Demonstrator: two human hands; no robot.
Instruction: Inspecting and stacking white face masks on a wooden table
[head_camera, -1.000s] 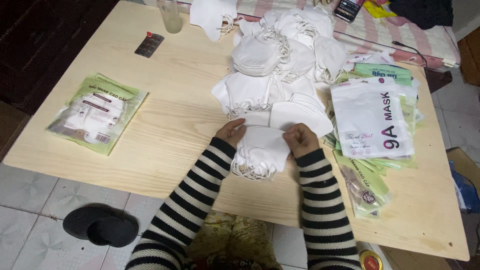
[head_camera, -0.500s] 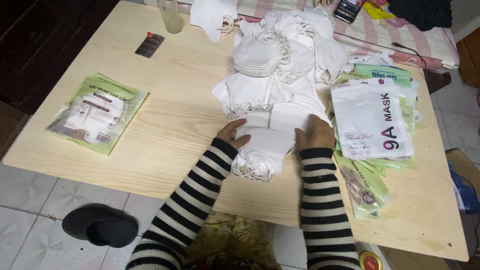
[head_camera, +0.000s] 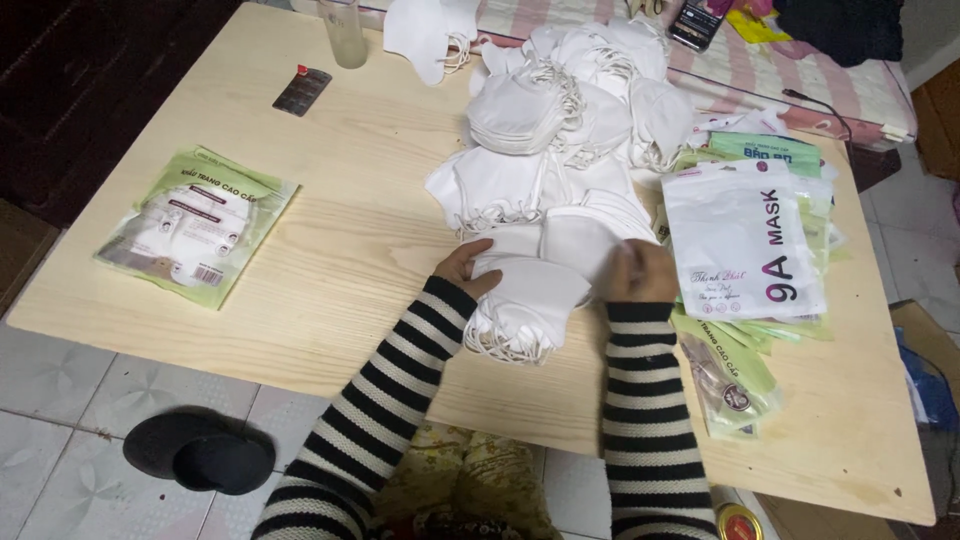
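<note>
A small stack of folded white face masks (head_camera: 525, 300) lies near the front edge of the pale wooden table (head_camera: 330, 260). My left hand (head_camera: 463, 268) rests on the stack's left side, fingers curled over the top mask. My right hand (head_camera: 640, 272) is closed on the edge of a white mask (head_camera: 580, 240) just to the right of the stack. Both arms wear black-and-white striped sleeves. A large loose heap of white masks (head_camera: 560, 110) lies beyond my hands.
White and green flat packaging bags (head_camera: 745, 240) are piled on the right. A filled green mask pack (head_camera: 195, 225) lies far left. A drinking glass (head_camera: 343, 30) and a dark blister strip (head_camera: 302, 90) sit at the back. A black shoe (head_camera: 200, 455) is on the tiled floor.
My right hand has shifted right and away from the stack, taking a mask's edge with it. My left hand stays on the stack's left side.
</note>
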